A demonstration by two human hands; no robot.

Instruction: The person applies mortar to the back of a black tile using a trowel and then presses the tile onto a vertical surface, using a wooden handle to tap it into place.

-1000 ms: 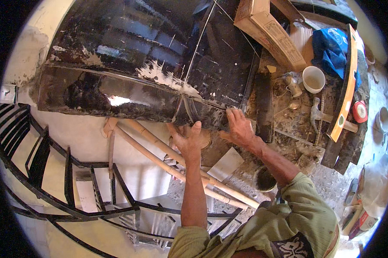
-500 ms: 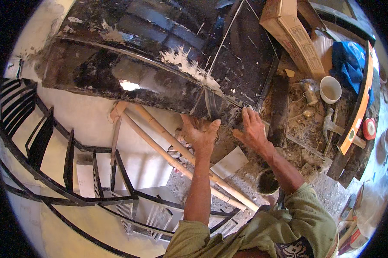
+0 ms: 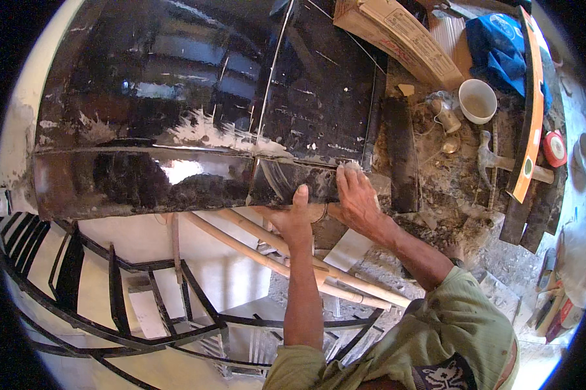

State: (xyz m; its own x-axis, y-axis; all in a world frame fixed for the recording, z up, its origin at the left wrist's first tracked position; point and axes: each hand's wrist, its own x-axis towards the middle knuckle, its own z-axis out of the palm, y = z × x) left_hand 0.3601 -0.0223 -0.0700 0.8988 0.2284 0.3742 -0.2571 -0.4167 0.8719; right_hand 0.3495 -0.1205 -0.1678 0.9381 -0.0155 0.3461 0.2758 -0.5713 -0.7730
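Note:
Glossy black tiles (image 3: 150, 84) smeared with white cover the work surface, with a narrow dark tile strip (image 3: 98, 185) along its near edge. My left hand (image 3: 292, 224) grips that strip from below, thumb up on its face and fingers hidden under the edge. Further right, my right hand (image 3: 361, 205) holds the strip's right end, fingertips over it near the seam. Bamboo poles (image 3: 234, 247) slope beneath my hands. Beside the tiles lie a loose dark piece (image 3: 403, 156), a hammer (image 3: 484, 162), a white bowl (image 3: 477, 102) and an orange spirit level (image 3: 527, 156).
A black metal stair railing (image 3: 124, 331) descends below left, beside a pale wall (image 3: 17, 143). At upper right are a cardboard box (image 3: 397, 39), blue cloth (image 3: 497, 49) and red tape measure (image 3: 554, 146). A plastic bag (image 3: 566, 260) and rubble lie at lower right.
The view has shifted back and forth, with tiles and tools moving in the picture. Both hands stay at the strip's edge; the right fingers have moved slightly along its end.

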